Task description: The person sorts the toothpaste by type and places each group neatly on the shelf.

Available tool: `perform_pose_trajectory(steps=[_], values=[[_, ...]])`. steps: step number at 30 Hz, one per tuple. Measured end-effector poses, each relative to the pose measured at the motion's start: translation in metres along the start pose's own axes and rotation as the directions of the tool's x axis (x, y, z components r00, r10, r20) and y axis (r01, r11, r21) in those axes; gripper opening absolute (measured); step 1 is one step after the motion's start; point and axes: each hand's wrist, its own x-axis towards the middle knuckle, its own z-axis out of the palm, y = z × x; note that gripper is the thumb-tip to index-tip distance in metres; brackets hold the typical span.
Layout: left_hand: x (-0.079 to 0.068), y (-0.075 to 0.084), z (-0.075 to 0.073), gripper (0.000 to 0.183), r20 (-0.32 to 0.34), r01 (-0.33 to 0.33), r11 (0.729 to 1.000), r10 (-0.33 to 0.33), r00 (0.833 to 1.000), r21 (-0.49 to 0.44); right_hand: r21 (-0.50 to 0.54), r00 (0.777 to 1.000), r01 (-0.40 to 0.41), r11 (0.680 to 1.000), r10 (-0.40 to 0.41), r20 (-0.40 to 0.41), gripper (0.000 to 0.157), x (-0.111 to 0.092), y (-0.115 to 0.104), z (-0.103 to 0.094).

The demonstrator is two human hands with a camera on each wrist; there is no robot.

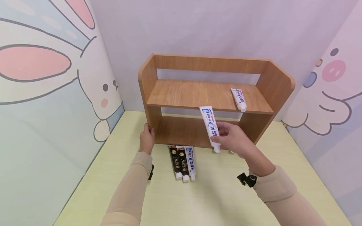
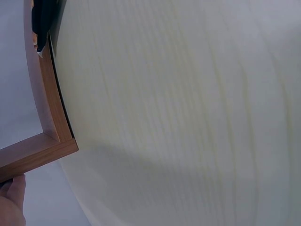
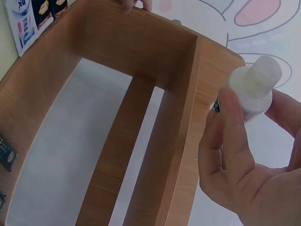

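Observation:
My right hand pinches a white and blue toothpaste tube near its cap end, tilted in front of the upper board of a wooden shelf. In the right wrist view, that tube's white cap points at the camera, and fingers and thumb close about the tube. My left hand grips the front edge of the shelf's left side panel. A second white toothpaste tube lies on the upper board at the right, its cap just over the front edge.
Two black toothpaste tubes and a white one lie side by side on the pale table before the shelf. Dark printed items show at the lower board in the right wrist view. Cartoon-printed walls stand on both sides.

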Motion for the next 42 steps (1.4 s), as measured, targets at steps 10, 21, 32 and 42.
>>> perform_pose_trajectory(steps=[10, 21, 32, 42], values=[[0.000, 0.001, 0.001, 0.027, -0.003, 0.008, 1.000, -0.008, 1.000, 0.012, -0.048, 0.999, -0.032, 0.998, 0.032, -0.009, 0.069, 0.010, -0.012, -0.009], [0.002, -0.003, 0.002, 0.027, -0.002, 0.002, 1.000, -0.002, 1.000, 0.009, -0.041, 0.997, -0.072, 0.997, 0.071, -0.024, 0.070, 0.025, -0.020, -0.015], [0.000, 0.000, 0.001, 0.029, 0.013, 0.007, 1.000, -0.007, 1.000, -0.005, -0.036, 0.992, -0.112, 0.993, 0.110, -0.055, 0.069, 0.043, -0.026, -0.019], [-0.001, 0.000, 0.001, 0.029, 0.008, 0.010, 1.000, -0.010, 1.000, -0.006, -0.029, 0.989, -0.123, 0.992, 0.120, -0.091, 0.066, 0.058, -0.030, -0.024]])
